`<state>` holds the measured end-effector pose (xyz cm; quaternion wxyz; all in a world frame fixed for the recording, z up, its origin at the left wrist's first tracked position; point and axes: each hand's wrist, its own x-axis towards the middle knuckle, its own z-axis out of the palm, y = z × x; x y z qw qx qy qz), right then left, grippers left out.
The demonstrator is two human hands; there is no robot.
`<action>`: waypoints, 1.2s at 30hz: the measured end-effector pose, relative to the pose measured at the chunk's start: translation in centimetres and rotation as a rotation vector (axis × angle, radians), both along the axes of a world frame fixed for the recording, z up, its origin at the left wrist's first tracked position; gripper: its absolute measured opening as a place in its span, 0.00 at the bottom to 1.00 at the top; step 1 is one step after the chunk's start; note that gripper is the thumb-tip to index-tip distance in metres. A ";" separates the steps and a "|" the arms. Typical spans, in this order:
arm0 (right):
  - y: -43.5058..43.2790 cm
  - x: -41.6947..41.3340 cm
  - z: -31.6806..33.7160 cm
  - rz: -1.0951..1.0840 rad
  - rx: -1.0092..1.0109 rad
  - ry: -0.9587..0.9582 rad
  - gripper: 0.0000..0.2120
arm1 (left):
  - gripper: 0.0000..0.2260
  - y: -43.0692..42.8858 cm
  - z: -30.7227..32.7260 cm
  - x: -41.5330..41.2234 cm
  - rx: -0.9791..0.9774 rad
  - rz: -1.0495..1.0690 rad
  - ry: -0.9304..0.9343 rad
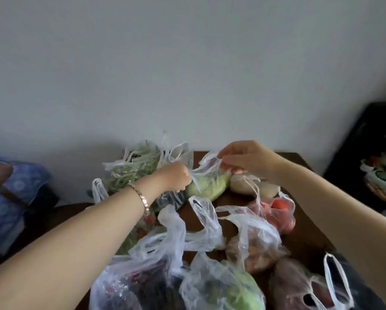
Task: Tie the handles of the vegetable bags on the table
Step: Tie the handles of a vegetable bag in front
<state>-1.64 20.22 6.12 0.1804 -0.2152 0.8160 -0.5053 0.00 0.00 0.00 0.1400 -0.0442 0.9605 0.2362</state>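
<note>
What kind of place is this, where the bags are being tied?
Probably a room in a home: a dark wooden table against a plain wall, thin plastic bags of vegetables, and patterned bedding-like fabric at left.

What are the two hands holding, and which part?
Both hold the pale green vegetable bag by its handles: left hand one, right hand the other.

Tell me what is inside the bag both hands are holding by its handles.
Through the clear bag shows a pale green vegetable, possibly cabbage. The left hand and right hand each grip a handle. Crumpled plastic hides whatever else lies inside.
</note>
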 end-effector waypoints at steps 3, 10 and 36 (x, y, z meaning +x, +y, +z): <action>-0.5 0.2 -4.1 0.055 0.276 -0.012 0.12 | 0.13 0.7 -1.5 1.3 0.001 0.032 -0.055; -2.4 3.1 -11.2 0.286 0.593 0.068 0.29 | 0.12 0.0 -4.4 3.8 0.155 0.091 -0.050; -8.4 -0.1 -16.6 -0.514 0.061 -0.148 0.10 | 0.08 -11.7 -7.5 -3.1 0.261 0.239 -0.390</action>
